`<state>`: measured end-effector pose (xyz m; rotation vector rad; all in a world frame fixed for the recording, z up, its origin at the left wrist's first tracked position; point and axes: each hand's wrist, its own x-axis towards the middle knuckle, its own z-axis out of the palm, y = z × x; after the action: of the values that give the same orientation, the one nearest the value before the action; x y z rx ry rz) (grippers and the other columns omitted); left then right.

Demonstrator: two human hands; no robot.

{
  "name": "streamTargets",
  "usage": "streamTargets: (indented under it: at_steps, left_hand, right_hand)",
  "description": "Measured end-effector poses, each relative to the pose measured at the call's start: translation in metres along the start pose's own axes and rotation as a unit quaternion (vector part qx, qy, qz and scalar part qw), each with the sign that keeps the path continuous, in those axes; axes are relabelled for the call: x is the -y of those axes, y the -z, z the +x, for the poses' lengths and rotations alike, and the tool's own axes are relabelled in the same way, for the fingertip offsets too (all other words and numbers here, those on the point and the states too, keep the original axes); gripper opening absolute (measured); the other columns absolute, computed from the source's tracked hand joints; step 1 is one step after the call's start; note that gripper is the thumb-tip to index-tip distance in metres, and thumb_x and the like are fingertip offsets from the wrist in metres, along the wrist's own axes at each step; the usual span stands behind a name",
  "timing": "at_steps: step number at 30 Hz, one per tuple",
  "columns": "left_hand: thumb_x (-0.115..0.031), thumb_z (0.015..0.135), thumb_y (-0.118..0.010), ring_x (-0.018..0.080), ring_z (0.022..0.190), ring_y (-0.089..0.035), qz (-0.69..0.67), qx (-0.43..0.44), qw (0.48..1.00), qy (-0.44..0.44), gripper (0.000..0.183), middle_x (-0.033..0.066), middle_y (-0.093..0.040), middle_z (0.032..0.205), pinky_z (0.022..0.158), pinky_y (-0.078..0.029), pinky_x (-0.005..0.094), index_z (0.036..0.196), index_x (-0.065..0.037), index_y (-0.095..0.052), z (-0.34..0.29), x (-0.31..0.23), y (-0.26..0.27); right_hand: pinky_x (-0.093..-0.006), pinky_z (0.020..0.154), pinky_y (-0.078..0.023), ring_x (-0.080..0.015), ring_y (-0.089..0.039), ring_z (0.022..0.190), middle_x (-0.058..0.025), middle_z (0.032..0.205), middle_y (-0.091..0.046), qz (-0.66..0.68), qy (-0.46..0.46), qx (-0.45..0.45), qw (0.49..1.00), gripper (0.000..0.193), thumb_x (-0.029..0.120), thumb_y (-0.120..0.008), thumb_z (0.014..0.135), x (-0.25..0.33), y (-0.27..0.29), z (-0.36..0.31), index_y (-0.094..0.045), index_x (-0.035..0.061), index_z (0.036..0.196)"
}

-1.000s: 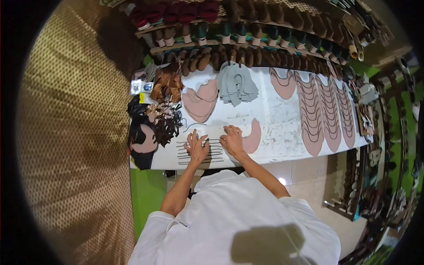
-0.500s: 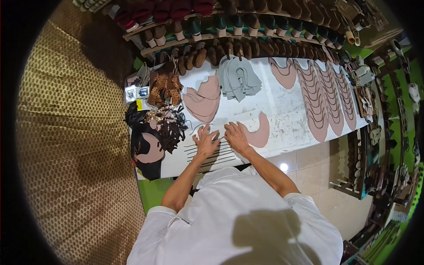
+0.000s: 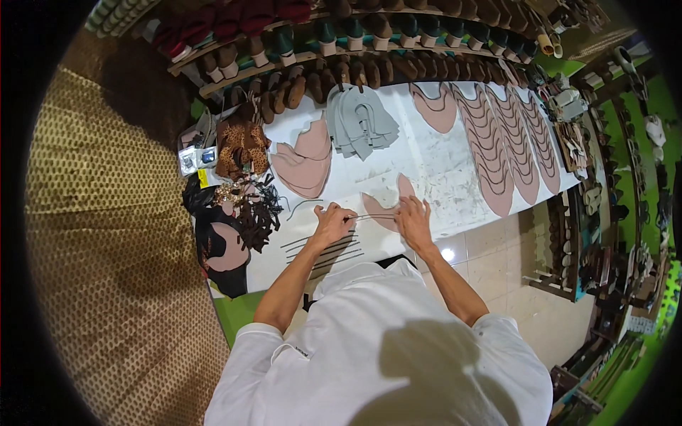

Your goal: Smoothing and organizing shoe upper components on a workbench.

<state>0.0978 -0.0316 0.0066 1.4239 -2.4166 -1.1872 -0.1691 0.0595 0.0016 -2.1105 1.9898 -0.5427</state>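
A thin dark strip (image 3: 373, 216) runs roughly level between my two hands, over a pink crescent-shaped piece (image 3: 406, 190). My left hand (image 3: 332, 224) pinches its left end. My right hand (image 3: 414, 226) closes on its other end at the crescent's right side, with some fingers raised. Several similar dark strips (image 3: 325, 257) lie in near-parallel rows on the white tabletop, just below and beside my left hand. One loose curved strip (image 3: 304, 204) rests above them. The crescent is partly hidden behind my right hand.
Stacked pink pieces (image 3: 305, 170) and grey pieces (image 3: 361, 124) lie farther back. Rows of overlapping dark-edged pink pieces (image 3: 486, 160) cover the right side. Leopard-print material (image 3: 241, 148) and dark scraps (image 3: 257, 220) crowd the left. Shoe racks (image 3: 383, 62) stand behind.
My hands were close together over the strips. The right hand has moved right onto the crescent, and a strip now stretches between both hands. The view has shifted slightly.
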Motion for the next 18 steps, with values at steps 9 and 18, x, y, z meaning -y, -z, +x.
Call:
streamTargets:
  at_steps: [9,18]
  left_hand:
    - [-0.023,0.092,-0.072,0.0249,0.120,-0.055,0.046,-0.005,0.998,-0.040,0.016,0.0022,-0.074,0.102,0.104,-0.026,0.0650,0.106,-0.020,-0.080,0.039,-0.029,-0.030]
    - [-0.022,0.091,-0.074,0.0229,0.117,-0.054,0.081,-0.010,0.995,-0.052,0.016,-0.0020,-0.075,0.106,0.102,-0.028,0.0641,0.106,-0.021,-0.080,0.054,-0.037,-0.042]
  right_hand:
    - [-0.0619,0.120,-0.022,-0.0324,-0.043,0.142,-0.0092,0.141,-0.056,-0.046,-0.080,-0.002,0.996,0.013,0.023,-0.068,0.098,-0.072,0.023,-0.040,-0.069,0.0104,0.101]
    - [-0.0618,0.122,-0.021,-0.0325,-0.044,0.142,-0.0087,0.139,-0.057,-0.039,-0.111,0.002,0.993,0.010,0.018,-0.066,0.099,-0.103,0.038,-0.051,-0.071,0.0102,0.100]
